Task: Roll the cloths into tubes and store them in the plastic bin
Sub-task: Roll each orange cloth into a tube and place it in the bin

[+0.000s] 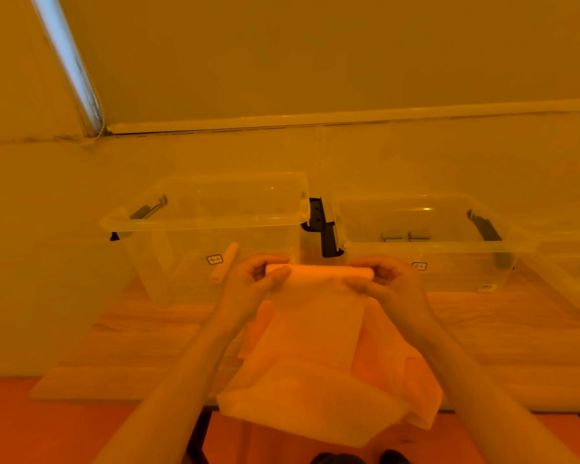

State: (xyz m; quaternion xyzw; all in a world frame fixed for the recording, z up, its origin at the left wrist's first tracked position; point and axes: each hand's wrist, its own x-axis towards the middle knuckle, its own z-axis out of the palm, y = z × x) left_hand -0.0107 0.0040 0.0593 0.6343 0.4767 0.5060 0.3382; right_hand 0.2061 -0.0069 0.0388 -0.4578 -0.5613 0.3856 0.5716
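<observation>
Two hands are seen raised above the wooden table (516, 333), each curled round one end of a partly rolled cloth (318, 274). The left hand (252, 279) grips the roll's left end, the right hand (387, 279) its right end; the unrolled length hangs down toward 6 o'clock onto further cloths (315, 396) lying at the table's near edge. A clear plastic bin (208, 209) is noted at 11 o'clock from the roll, with one finished rolled cloth (224, 262) leaning inside against its front wall. A second clear bin (429, 229) stands at 1 o'clock, holding two small grey items (406, 236). The bins stand just beside each other.
</observation>
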